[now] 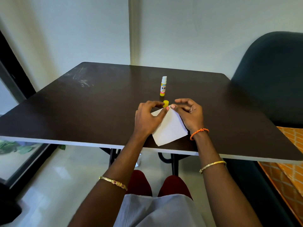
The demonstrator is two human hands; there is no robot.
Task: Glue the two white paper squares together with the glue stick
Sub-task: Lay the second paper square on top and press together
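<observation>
We're seeing both hands working on the white paper squares [169, 128] near the front edge of the dark desk [82, 104]. The squares are lying stacked, turned diamond-wise, near corner close to the desk's white front edge. We can't tell how well the two sheets are lining up; a thin sliver of edge is showing along the right side under the right hand. The left hand [147, 117] is resting on the left part of the paper, thumb and forefinger closing on its far corner. The right hand [188, 113] is covering the right edge, thumb tip pressing the same far corner, other fingers curled loosely above, not gripping anything else. The yellow cap [166, 103] is sitting on the desk just beyond the fingertips, touching or nearly touching the left forefinger; we can't tell which. The glue stick [163, 86] is standing upright farther back, uncapped, white tip exposed, well apart from both hands. A dark chair [270, 76] is standing at the desk's right side.
</observation>
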